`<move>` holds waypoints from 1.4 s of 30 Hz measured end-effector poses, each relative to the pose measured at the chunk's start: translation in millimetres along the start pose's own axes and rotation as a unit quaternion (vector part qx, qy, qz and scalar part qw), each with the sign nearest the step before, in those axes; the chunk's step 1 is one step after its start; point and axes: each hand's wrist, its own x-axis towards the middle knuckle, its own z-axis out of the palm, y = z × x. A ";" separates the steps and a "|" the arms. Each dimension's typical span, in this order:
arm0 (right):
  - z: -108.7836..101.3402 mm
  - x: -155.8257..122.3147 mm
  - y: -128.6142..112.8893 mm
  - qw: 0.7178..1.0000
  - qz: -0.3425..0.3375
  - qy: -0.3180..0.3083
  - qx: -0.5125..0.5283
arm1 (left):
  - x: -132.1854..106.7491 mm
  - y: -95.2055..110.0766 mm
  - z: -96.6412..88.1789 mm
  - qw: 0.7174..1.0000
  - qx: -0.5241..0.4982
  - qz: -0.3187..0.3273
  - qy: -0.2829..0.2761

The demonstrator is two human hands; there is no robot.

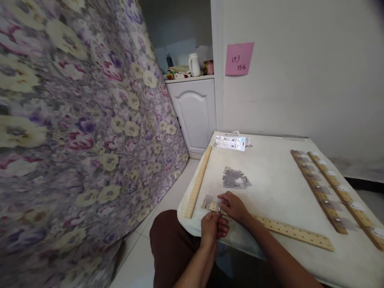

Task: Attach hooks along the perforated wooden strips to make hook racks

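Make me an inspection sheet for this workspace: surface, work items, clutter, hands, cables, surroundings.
Surface: pale tabletop, rounded near-left corner.
Work items: near perforated strip, partly behind the hands; left perforated strip; two fitted strips at right; grey plates with metal parts beyond the hands.
Clutter: clear packaging near the far edge.
Hands: left hand and right hand close together at the near strip's left part; exact grip unclear.
Cables: nothing seen.
Surroundings: floral curtain left; white cabinet and pink note beyond.
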 end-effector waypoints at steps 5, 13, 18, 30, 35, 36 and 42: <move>-2.1 2.5 -0.5 1.000 0.012 -0.011 0.005 | -0.2 0.3 0.3 1.000 0.005 0.002 -0.001; -5.2 7.0 -1.7 0.999 0.029 -0.026 0.032 | -0.8 1.5 -0.3 1.000 0.014 0.000 -0.005; -5.7 9.4 -1.9 0.994 0.060 -0.035 0.079 | -1.0 2.4 -0.2 1.000 0.016 -0.005 -0.006; -7.2 10.1 1.9 0.995 0.025 -0.040 0.091 | -4.2 3.6 0.2 1.000 0.010 0.008 -0.007; -8.0 10.3 4.5 0.993 0.027 -0.051 0.099 | -5.2 3.6 -0.6 1.000 0.000 0.010 -0.013; -8.1 10.2 5.0 0.994 0.026 -0.049 0.098 | -5.3 3.5 -0.9 1.000 0.001 0.010 -0.015; -9.6 7.3 1.3 0.995 0.010 -0.011 0.097 | -4.9 1.8 -3.5 1.000 0.005 0.012 -0.024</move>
